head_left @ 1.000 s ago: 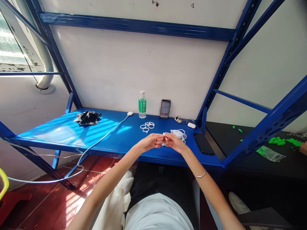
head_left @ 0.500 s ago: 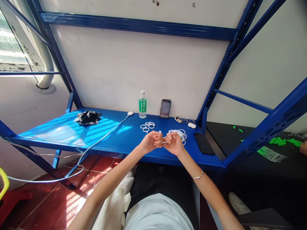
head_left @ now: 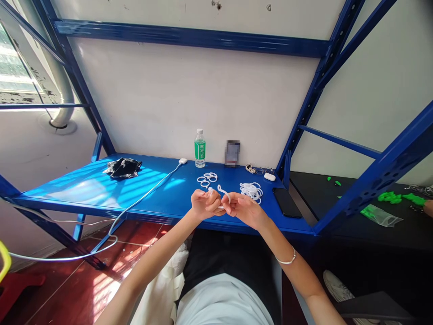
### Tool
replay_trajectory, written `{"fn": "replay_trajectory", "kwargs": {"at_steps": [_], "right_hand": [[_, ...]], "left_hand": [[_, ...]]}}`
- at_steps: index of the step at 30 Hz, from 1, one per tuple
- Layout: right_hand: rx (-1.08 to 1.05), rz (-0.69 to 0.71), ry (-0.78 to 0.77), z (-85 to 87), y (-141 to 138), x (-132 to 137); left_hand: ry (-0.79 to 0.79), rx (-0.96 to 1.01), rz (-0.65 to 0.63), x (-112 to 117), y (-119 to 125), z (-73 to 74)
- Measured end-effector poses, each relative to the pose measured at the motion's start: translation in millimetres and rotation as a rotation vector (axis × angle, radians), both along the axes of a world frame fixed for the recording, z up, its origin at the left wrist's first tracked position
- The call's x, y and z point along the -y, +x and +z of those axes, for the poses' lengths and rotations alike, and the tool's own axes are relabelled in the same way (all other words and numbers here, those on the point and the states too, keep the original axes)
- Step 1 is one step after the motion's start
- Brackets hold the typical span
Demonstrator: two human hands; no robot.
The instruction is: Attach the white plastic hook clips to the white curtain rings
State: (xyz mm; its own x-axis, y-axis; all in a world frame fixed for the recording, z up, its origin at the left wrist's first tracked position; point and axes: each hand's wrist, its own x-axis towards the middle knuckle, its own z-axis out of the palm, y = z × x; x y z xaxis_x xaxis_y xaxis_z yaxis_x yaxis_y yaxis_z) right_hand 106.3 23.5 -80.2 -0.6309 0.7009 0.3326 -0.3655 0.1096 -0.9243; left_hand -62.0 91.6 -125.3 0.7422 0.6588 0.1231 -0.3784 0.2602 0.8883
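Note:
Between my two hands, above the front edge of the blue table [head_left: 162,198], is a short white cord [head_left: 224,192]. Its upper end curls up in a small loop. My left hand [head_left: 205,203] is closed in a pinch on the cord's left part, and a white tip shows over its fingers. With thumb and fingers together, my right hand [head_left: 244,209] pinches the cord's right side. Just behind my right hand lies a pile of white cord loops [head_left: 251,190]. Several separate white rings [head_left: 204,181] rest on the table beyond my left hand.
A water bottle [head_left: 200,151] and a small upright dark object [head_left: 232,153] stand at the back wall. A black phone [head_left: 287,202] and a white case [head_left: 269,177] lie right. Crumpled black plastic [head_left: 123,167] and a white cable [head_left: 149,193] are left. Blue posts [head_left: 302,119] frame the table.
My hands have shifted left and turned. The right hand's grip has opened out from a fist to a pinch, and a curled length of white cord now stands up between the hands.

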Motion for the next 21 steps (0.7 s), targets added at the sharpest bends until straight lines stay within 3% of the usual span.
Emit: {"fn": "replay_trajectory", "kwargs": {"at_steps": [6,9,14,17,21], "right_hand": [[-0.041,-0.014,-0.045,-0.2,2.5,0.6],[-0.033,-0.091,-0.074,-0.5,5.1,-4.3],[0.031,-0.288,-0.122,-8.2,17.2,-28.4],[0.151,-0.477,-0.029,-18.0,31.4,-47.9],[0.569,-0.718,0.223,-33.7,45.8,-65.8]], "left_hand": [[-0.001,-0.01,0.057,-4.3,-3.4,0.1],[0.061,0.025,0.056,-7.3,-3.8,5.6],[0.269,-0.097,0.132,-29.5,-15.4,12.9],[0.486,-0.336,0.334,-55.0,-30.3,2.7],[0.925,-0.904,0.69,-86.4,-49.5,-27.9]]}}
